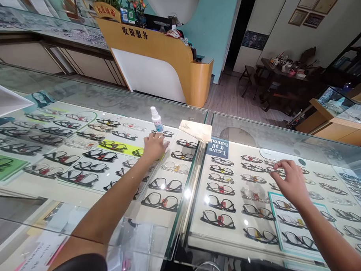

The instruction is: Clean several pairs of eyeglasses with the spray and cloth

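My left hand [154,146] reaches over the glass top of the display case, its fingers apart and nothing visibly held. Just beyond its fingertips stands a small white spray bottle [157,121], upright on the glass. To the right of the bottle a folded cream cloth [195,130] lies at the seam between two cases. My right hand [290,179] hovers over the right-hand case, fingers bent and thumb apart, with nothing seen in it. Beneath the glass, rows of eyeglasses [160,201] lie under both hands.
A metal-edged seam [190,190] divides the cases. A blue card [218,148] sits under the right glass. Beyond stands a wooden cashier counter [165,45]. A dark table [285,72] with stools is at the back right, and a white panel [7,100] juts in from the left.
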Tool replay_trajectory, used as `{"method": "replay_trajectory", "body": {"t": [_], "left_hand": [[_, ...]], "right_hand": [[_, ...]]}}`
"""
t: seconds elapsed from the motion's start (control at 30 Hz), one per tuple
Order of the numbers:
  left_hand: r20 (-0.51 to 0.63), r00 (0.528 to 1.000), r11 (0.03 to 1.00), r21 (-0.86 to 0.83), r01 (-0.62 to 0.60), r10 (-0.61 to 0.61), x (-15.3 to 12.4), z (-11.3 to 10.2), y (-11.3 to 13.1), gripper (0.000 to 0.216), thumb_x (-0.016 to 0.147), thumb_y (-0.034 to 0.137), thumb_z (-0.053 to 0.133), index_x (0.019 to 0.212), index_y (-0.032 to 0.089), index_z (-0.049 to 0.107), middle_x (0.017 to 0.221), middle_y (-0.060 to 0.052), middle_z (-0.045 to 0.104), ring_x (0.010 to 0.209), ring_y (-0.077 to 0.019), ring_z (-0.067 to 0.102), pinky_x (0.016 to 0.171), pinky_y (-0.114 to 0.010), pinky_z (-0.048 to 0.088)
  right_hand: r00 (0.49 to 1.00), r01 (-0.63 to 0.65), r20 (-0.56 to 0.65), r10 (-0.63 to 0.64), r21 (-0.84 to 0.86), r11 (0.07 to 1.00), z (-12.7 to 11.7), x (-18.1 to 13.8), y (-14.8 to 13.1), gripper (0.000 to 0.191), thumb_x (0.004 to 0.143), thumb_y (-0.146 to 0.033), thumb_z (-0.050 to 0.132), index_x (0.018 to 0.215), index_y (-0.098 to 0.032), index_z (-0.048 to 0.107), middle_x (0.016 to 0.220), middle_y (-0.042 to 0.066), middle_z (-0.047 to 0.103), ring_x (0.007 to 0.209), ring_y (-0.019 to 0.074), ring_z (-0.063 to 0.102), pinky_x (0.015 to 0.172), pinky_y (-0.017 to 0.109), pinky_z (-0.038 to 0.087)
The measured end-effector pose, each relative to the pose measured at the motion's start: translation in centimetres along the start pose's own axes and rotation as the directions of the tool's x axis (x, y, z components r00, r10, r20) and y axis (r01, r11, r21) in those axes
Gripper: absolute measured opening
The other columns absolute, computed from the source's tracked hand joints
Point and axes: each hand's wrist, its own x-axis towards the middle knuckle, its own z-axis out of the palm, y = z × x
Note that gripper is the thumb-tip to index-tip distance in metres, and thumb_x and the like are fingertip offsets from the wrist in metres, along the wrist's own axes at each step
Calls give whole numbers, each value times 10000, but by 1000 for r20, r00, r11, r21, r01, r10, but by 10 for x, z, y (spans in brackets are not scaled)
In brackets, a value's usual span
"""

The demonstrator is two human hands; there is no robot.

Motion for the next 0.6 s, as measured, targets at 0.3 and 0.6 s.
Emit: {"method": "replay_trajectory", "body": {"t": [0.3,0.6], "left_hand": [[156,984,982,152,-113,89,-186,-59,22,303,1031,283,466,1047,156,740,1237,-229,770,1282,-415,657,1110,-522,427],[447,881,976,208,70,-158,-351,-125,11,307,832,484,475,603,280,469,723,-110,759,744,-396,761,740,-465,513]], "right_hand": [[1000,-11,7,11,34,999,3,4,-11,215,945,-438,581,1003,-257,680,1274,123,683,1201,371,600,1026,516,436],[995,-9,97,-1,104,995,-7,3,-16,176,992,-380,628,1061,-237,706,1352,129,686,1301,368,590,1095,515,439]]}}
